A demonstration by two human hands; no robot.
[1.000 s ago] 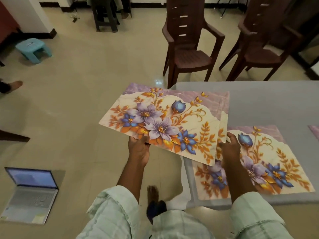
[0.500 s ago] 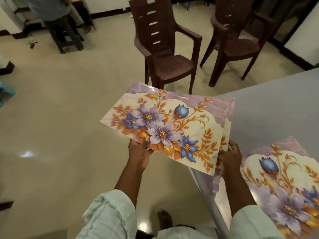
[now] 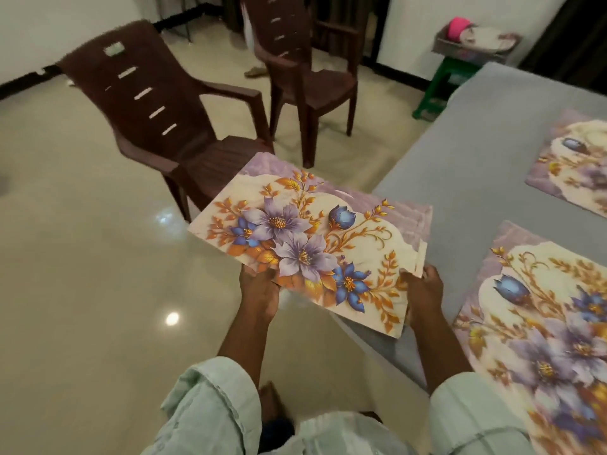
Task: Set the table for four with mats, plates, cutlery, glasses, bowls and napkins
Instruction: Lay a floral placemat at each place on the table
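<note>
Two mats lie flat on the table: one at the near edge, another farther in, partly cut off by the frame. Held mats hover over the table's near left corner, mostly off the table and above the floor. A second edge shows under the top sheet at its right side, so the held stack looks like two mats; count not certain.

Left hand grips the near left edge of the stack, thumb on top, fingers curled under. Right hand pinches the near right corner the same way.

Progress, judged: mats stage only, about half done. Two placed, the rest in hand. No plates, cutlery, glasses, bowls or napkins on the visible part of the table.

Left of the table stand two brown chairs, one near the held mats, one beyond it. Past the table's far end a green stool carries a tray with something pink and what may be plates; too blurred to confirm.
</note>
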